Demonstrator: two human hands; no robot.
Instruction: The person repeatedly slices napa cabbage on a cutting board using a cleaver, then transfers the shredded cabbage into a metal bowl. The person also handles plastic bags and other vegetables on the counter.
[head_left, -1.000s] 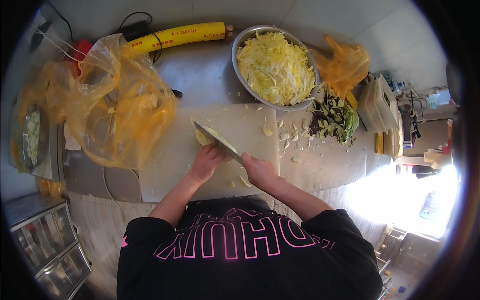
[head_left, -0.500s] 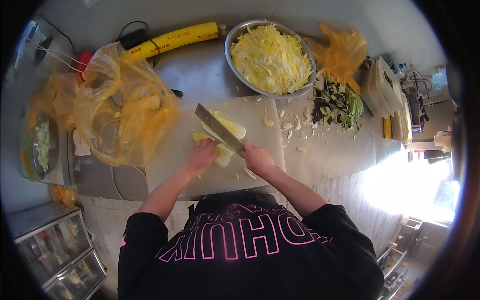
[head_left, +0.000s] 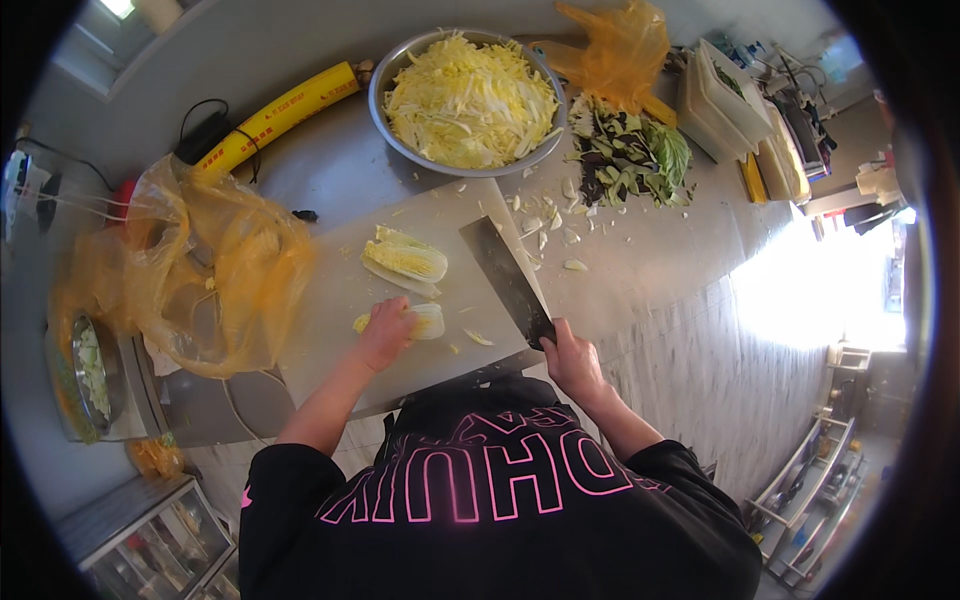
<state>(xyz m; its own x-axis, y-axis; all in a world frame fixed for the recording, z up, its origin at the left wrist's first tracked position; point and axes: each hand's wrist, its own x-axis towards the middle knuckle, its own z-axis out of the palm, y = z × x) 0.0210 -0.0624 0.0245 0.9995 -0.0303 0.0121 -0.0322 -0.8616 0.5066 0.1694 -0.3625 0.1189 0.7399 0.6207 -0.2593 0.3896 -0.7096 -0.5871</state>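
My right hand is wrapped round the handle of a wide-bladed cleaver. The blade lies over the right edge of the white cutting board, apart from the cabbage. Near the front of the board, my left hand grips a small piece of napa cabbage, its fingers hiding part of it. Just beyond rests a larger cut napa cabbage piece, yellow inside with a white stalk. A loose cabbage sliver lies to the right of my left hand.
A metal bowl heaped with shredded cabbage stands behind the board. Leafy trimmings and pale scraps lie to its right, beside white plastic containers. An orange plastic bag covers the left, near a yellow wrap roll.
The cleaver has moved right, away from the cabbage. My left hand now holds the nearer cabbage piece, separated from the larger one. The whole view has shifted.
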